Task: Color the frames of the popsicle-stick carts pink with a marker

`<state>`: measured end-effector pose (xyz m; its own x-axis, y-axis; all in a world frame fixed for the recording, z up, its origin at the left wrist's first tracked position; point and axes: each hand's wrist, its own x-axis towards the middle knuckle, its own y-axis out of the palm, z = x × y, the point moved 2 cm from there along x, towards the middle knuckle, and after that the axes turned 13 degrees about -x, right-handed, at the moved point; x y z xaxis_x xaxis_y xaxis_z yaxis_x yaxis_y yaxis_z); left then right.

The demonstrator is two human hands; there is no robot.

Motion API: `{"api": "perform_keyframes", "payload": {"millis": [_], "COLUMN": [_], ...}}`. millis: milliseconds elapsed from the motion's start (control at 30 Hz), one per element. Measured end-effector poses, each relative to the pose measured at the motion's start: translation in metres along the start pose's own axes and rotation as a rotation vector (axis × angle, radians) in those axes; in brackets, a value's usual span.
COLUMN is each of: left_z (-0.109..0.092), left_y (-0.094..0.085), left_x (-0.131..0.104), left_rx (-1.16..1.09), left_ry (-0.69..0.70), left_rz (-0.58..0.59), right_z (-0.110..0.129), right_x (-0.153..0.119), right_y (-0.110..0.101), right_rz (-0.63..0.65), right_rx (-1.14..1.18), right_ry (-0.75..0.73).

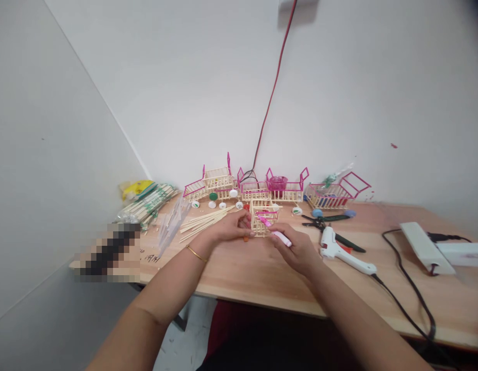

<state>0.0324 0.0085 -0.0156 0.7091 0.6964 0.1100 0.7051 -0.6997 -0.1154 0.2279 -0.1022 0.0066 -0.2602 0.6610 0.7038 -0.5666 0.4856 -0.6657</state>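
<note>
My left hand (231, 226) is closed on the left side of a small cart (258, 229) built from thin wooden sticks, steadying it on the table. My right hand (298, 250) grips a pink-and-white marker (281, 238), its pink end against the cart's sticks. One stick near that end is coloured pink, while most of the frame is bare wood. Behind it, against the wall, stand several similar stick carts (327, 198) with pink upper rims and handles. Some have bottle-cap wheels (296, 211). The fingertips of my left hand are partly hidden.
Loose sticks (202, 224) and a clear plastic sleeve (171, 226) lie left of my hands, with bagged skewers (155, 203) beyond. A pink cup (278, 184) sits in one cart. To the right are cutting pliers (349, 241), a white glue gun (345, 255) and a power strip (426, 247) with cables.
</note>
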Motion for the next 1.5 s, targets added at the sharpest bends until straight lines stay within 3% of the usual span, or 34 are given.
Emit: {"api": "perform_keyframes", "payload": {"millis": [233, 533, 800, 1033, 1233, 1500], "left_z": [0.0, -0.005, -0.001, -0.003, -0.001, -0.001], "left_y": [0.0, 0.003, 0.001, 0.002, 0.0, 0.0], "left_x": [-0.001, -0.002, 0.0, -0.001, 0.0, 0.0], "left_rx": [-0.008, -0.036, -0.019, -0.023, -0.017, -0.021], "left_ry": [-0.005, -0.012, 0.004, -0.007, 0.001, 0.0], "left_rz": [-0.003, -0.001, -0.003, -0.003, -0.008, -0.01], "right_z": [0.001, 0.001, 0.007, 0.004, 0.007, 0.006], "right_x": [0.001, 0.0, 0.001, 0.0, 0.0, 0.001], "right_y": [-0.003, -0.011, -0.009, -0.012, -0.008, -0.011], "right_rz": [-0.023, -0.181, -0.089, -0.141, -0.092, -0.168], "right_rx": [-0.035, -0.07, -0.066, -0.064, -0.083, -0.063], "right_ry": [0.005, 0.008, -0.021, 0.022, -0.015, -0.02]}}
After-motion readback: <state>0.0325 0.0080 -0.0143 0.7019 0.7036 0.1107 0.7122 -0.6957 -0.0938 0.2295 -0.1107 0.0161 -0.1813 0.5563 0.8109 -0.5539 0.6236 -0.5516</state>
